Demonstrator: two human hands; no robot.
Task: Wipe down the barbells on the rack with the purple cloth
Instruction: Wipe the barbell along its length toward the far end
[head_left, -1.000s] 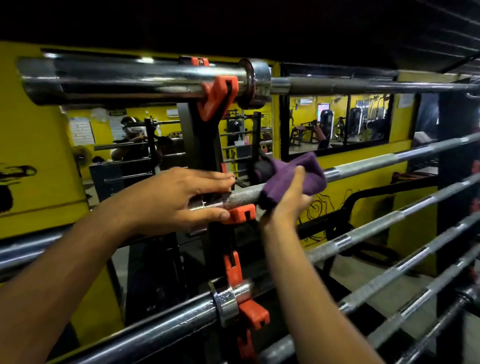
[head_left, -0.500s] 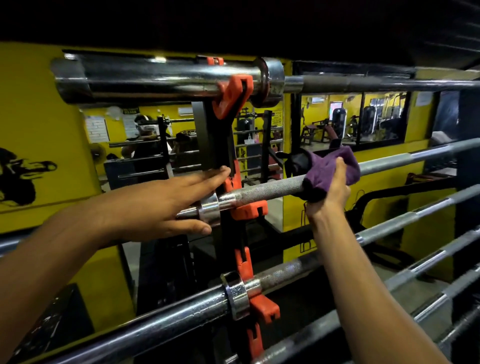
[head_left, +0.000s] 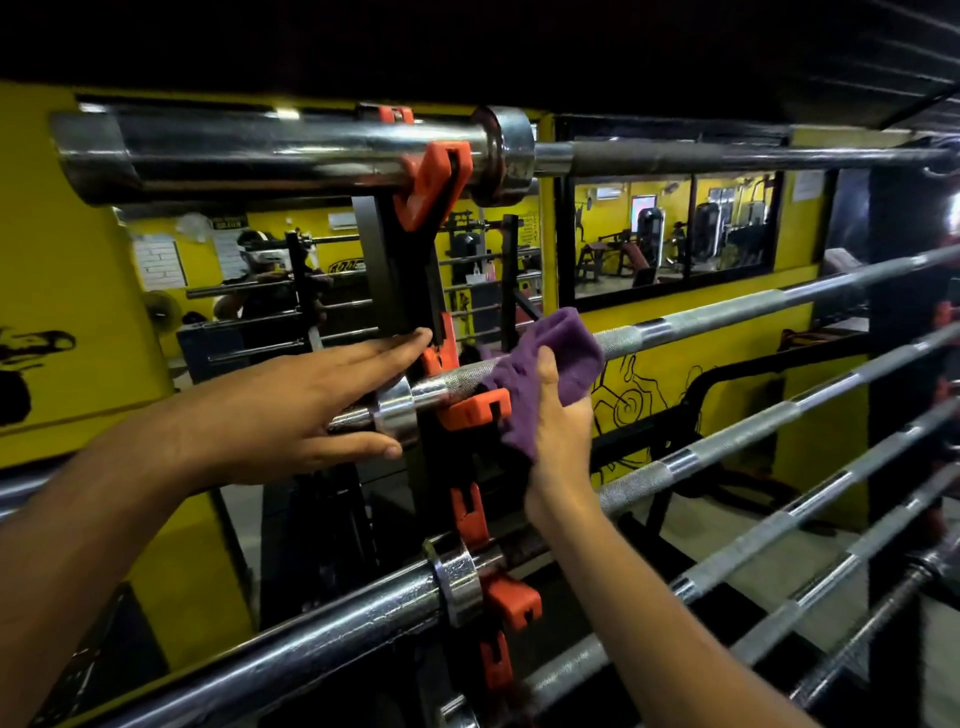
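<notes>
- A yellow-walled gym, its mirrors reflecting weight machines, stood behind a black rack fitted with orange hooks.
- Several steel barbells lay across the rack, one above another; the top barbell showed a thick chrome sleeve, and a lower barbell ran across the foreground.
- The right hand grasped the purple cloth, thumb up and fingers curled round it, wrapping it over the knurled shaft of the second barbell just right of an orange hook.
- The left hand lay released, fingers straight and together, against the same bar's sleeve and collar just left of the rack upright, thumb beneath the collar and fingertips reaching the upright.
- More barbell shafts slanted away at right toward a dark post, above a grey floor.
</notes>
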